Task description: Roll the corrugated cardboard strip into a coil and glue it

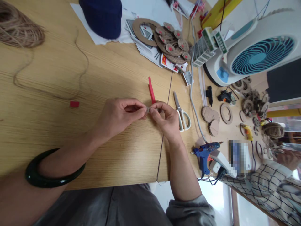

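My left hand and my right hand meet over the wooden table, fingertips almost touching. Both are closed in a pinch on a small, pale, thin piece between them, too hidden to name. A narrow red strip reaches away from just behind my right fingertips. Scissors with white handles lie right beside my right hand, blades pointing away. Left of my left hand is a small red rectangle, near a loose strand of brown twine.
A twine coil sits far left. Behind are a dark blue cap and cardboard discs with red centres. A white fan, grey cable and blue glue gun stand right. A person in a checked sleeve sits there.
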A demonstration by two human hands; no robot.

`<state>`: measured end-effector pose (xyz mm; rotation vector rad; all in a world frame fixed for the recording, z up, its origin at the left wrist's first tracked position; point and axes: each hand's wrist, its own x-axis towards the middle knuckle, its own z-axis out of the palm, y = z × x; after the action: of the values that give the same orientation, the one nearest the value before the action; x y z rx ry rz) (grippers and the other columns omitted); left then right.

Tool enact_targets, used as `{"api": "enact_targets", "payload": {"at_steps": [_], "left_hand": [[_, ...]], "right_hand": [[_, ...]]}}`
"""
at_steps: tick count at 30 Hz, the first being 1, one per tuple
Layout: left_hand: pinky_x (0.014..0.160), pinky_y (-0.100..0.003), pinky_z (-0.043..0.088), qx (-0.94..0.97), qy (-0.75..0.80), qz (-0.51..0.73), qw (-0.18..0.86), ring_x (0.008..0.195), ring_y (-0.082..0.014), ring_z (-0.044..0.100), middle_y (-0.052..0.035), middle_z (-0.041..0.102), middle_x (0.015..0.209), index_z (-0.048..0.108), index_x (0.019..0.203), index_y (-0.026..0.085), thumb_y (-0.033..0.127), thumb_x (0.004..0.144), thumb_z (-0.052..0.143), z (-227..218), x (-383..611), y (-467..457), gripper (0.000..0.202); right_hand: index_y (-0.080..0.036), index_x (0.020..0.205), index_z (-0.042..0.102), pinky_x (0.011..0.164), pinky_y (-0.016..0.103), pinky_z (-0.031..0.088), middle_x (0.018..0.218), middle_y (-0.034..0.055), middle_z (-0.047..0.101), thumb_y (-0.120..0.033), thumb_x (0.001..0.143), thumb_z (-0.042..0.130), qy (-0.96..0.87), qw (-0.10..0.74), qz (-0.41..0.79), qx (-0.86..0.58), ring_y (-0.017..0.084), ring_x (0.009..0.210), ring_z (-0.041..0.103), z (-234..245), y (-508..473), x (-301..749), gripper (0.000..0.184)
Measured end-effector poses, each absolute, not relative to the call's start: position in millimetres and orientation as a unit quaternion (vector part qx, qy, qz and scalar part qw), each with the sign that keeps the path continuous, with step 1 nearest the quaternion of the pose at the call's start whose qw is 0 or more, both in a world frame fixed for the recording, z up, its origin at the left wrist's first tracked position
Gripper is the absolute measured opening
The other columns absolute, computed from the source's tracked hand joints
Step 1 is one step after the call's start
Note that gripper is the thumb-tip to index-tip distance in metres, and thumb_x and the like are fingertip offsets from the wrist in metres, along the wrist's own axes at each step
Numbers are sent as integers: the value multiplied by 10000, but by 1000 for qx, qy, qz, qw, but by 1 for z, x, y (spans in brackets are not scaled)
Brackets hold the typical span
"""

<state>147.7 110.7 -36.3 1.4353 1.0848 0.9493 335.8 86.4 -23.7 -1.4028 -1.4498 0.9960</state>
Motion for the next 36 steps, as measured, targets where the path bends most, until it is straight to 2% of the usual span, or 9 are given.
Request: {"api": "enact_targets", "payload": {"at_steps": [3,8,14,20,31,36], "left_hand": [[699,-263,603,603,454,397,522,734,-189,786,0,834,780,826,822,254,343,857,767,-36,147,110,112],[682,-252,592,616,456,394,507,732,-181,782,6,835,777,820,808,254,340,870,757,-34,147,110,123],[710,-250,608,623,454,399,497,752,-183,804,-4,854,825,843,863,242,354,894,745,-36,147,109,152],[722,-255,612,638,448,398,483,768,-190,814,-12,859,840,849,900,228,371,922,719,-34,147,107,195],[687,-250,593,688,436,417,404,730,-172,789,-6,862,870,848,883,248,309,920,695,-34,146,107,169],[689,-270,611,686,433,401,425,718,-185,777,0,856,870,841,876,270,308,900,694,-30,146,107,154]], "right_hand": [[-241,847,723,819,339,596,901,15,745,-324,916,773,-578,435,414,-553,175,870,693,-23,86,336,119],[-255,869,734,897,361,592,933,19,744,-345,930,773,-597,433,399,-545,185,929,705,-24,85,337,117],[-248,889,734,779,331,578,945,28,742,-342,939,772,-598,437,392,-546,182,882,700,-28,85,336,114],[-252,873,711,951,388,563,895,9,755,-263,945,759,-637,447,320,-541,197,951,702,-29,85,333,87],[-247,846,697,845,360,553,836,-4,709,-238,937,769,-635,448,302,-552,183,871,673,-31,83,331,117],[-251,847,684,846,359,555,845,-5,701,-225,917,783,-627,443,299,-567,186,879,673,-32,83,332,124]]}}
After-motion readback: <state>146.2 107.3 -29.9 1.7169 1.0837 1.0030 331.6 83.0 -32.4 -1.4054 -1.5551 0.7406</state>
